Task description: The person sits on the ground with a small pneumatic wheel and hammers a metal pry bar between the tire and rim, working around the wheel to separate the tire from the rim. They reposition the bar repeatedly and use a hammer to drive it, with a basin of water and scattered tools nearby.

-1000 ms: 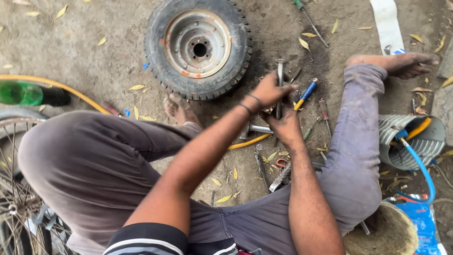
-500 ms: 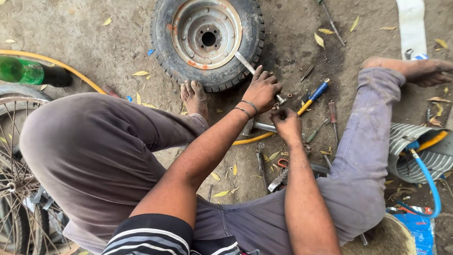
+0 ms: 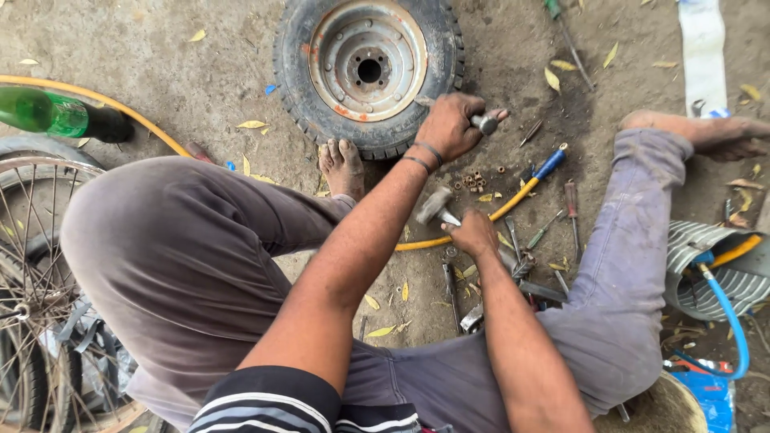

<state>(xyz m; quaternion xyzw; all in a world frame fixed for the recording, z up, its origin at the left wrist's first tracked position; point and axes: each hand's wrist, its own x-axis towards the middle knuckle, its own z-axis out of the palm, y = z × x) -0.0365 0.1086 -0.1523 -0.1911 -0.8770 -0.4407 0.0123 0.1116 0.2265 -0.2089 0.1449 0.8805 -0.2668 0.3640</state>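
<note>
My left hand (image 3: 451,127) is closed around a short grey metal bar (image 3: 486,122), right beside the lower right edge of a small black tyre on a rusty steel rim (image 3: 369,72) that lies flat on the dirt. My right hand (image 3: 473,234) grips the handle of a hammer; its steel head (image 3: 434,207) points left, just above the ground. A small heap of nuts (image 3: 473,181) lies between the two hands. My bare foot (image 3: 342,167) rests against the tyre.
Screwdrivers, one blue-handled (image 3: 550,163) and one red-handled (image 3: 569,197), and other tools lie by my right leg. A yellow hose (image 3: 497,213) crosses the ground. A green bottle (image 3: 50,113) and a bicycle wheel (image 3: 32,281) are at left, a striped bag with blue hose (image 3: 710,277) at right.
My left hand has carried the metal bar from over the tools up to the tyre's edge. My right hand has dropped lower and now holds the hammer.
</note>
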